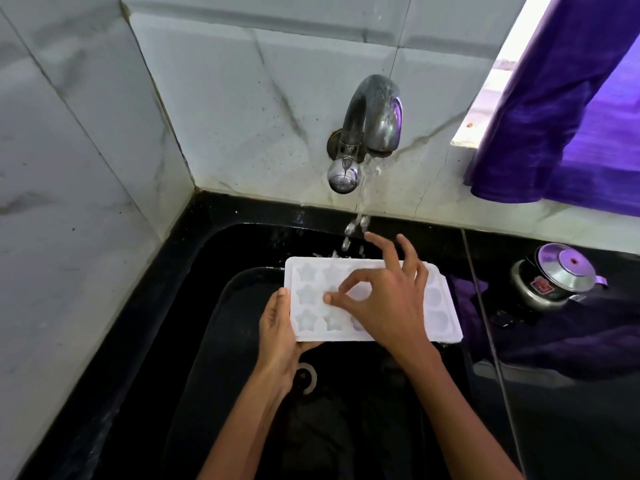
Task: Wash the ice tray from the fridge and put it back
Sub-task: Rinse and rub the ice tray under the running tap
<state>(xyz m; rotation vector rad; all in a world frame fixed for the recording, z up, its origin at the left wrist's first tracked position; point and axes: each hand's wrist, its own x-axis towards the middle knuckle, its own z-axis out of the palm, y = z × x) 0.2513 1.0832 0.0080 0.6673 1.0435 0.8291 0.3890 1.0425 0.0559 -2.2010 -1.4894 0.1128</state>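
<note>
Over black sink [207, 306], left hand [277, 334] grips ice tray [311, 296] lengthwise left-right, right hand [384, 299] pinching inside

No legible text anywhere. Only candidate: a small red label [541, 285] on the black body of the lidded pot [554, 277], on the counter well right of the right hand [388, 299]; too blurred and small to read.

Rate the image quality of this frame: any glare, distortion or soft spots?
Head view: wide-angle bending curves the tile joints; the window strip beside the purple curtain is blown out; the white plastic ice tray is pale, its moulds low in contrast; the glossy black sink swallows detail; falling water below the metal tap streaks.
</note>
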